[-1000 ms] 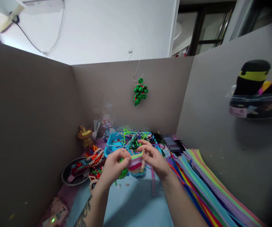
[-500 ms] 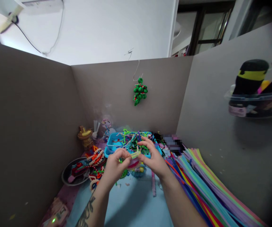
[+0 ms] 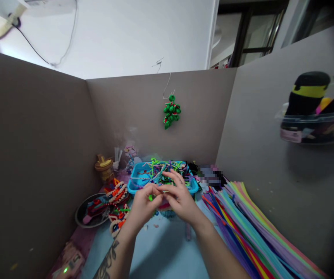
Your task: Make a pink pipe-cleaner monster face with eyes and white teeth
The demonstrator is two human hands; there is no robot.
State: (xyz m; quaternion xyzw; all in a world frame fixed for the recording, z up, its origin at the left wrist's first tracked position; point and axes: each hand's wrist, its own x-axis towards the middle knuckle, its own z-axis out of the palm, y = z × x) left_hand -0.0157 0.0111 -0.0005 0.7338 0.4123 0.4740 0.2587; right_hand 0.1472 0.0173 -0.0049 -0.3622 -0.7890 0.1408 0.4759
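Note:
My left hand (image 3: 143, 204) and my right hand (image 3: 182, 200) meet over the work surface, just in front of the blue tray (image 3: 129, 187). Thumb and forefinger of my left hand are pinched together. My right thumb and forefinger close in against the left fingertips, while its other fingers stretch forward. Between them is a small pale yellow piece of pipe cleaner, now almost wholly covered by my fingers. Beneath and behind the hands, a pink and teal fuzzy item (image 3: 167, 213) shows in part. Tangled pipe cleaner scraps (image 3: 155, 167) fill much of the tray.
Long coloured pipe cleaners (image 3: 260, 221) lie along the right side. At left stand a metal bowl (image 3: 79, 217) of pieces, orange and cream twisted shapes (image 3: 119, 193) and a brown-lidded jar (image 3: 104, 166). Grey panels enclose the table; a green ornament (image 3: 171, 111) hangs at the back.
My right hand has moved left and its fingertips have closed in on those of my left hand. The yellow piece, visible between the hands before, is now covered.

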